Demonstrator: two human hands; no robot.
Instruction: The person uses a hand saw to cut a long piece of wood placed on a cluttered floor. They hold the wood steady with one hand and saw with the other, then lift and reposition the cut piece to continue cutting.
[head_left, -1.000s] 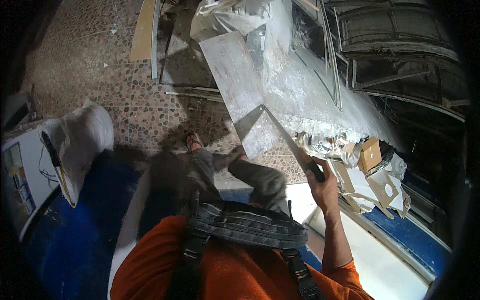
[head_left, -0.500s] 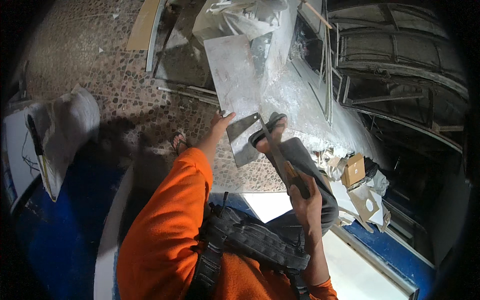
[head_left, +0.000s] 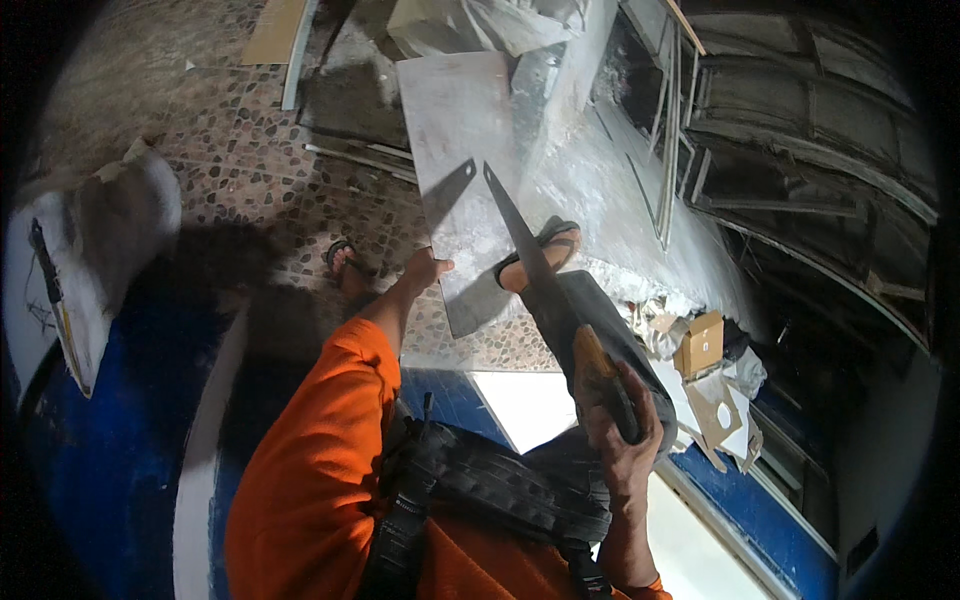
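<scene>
- Clearly, the right hand [head_left: 625, 420] has its grip wrapped round the dark handle of a saw [head_left: 543, 275], whose blade slants up and away over the lower leg.
- The saw's tip hangs above the board [head_left: 452, 110]; its shadow falls on the surface, apart from the blade.
- This long grey board lies ahead of the body, its near end above the speckled tile floor [head_left: 230, 130].
- The left hand [head_left: 425, 268] has its grip pinching the board's left edge, thumb on the upper face; the other fingers are partly hidden.
- A sandalled foot [head_left: 550, 255] sits at the board's right edge, close under the blade, with the bent leg crowding the space below the saw.
- Right of that leg, an open cardboard box [head_left: 699, 345] and torn packaging [head_left: 717, 412] clutter the ground.
- Beyond stand a dusty grey slab [head_left: 640, 195] and dark metal frames [head_left: 800, 130].
- Pale sheeting [head_left: 490, 25] bunches at the board's far end; thin strips [head_left: 360, 160] lie left of it.
- Farther left, a wrapped bundle [head_left: 140, 215] bears a long dark-handled tool [head_left: 58, 300].
</scene>
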